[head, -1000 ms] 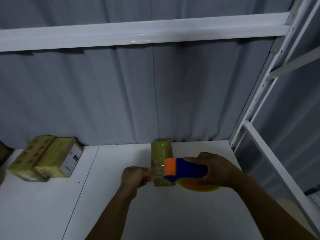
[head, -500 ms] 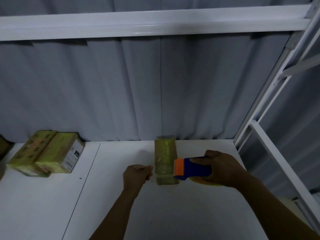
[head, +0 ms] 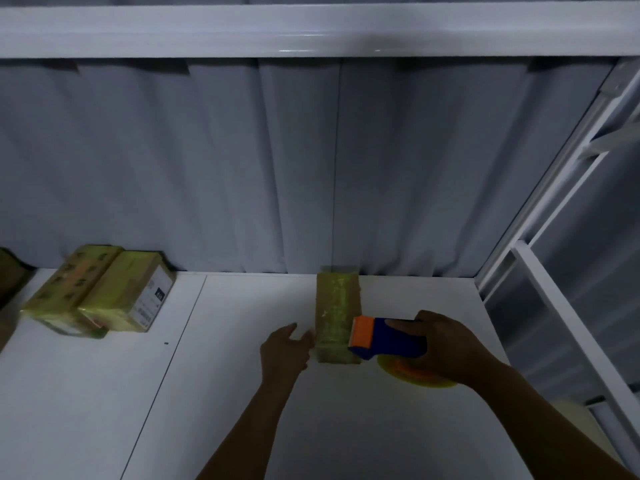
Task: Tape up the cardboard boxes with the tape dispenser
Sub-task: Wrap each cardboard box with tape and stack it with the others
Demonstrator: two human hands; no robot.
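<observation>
Right hand [head: 450,348]: fingers clenched round the tape dispenser [head: 388,339].
Left hand [head: 284,348]: fingers released, box [head: 337,303] just beside them.
Risk: unbraced, the box may slide as the tape dispenser drags.

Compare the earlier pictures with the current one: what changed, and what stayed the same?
The left hand released its pinch and opened beside the box. The right hand still grips the tape dispenser at the box's near end; the two boxes at left stayed put.

The tape dispenser [head: 388,339] is blue with an orange front; the boxes [head: 337,313] are yellow-green; the bench [head: 104,393] is white.
</observation>
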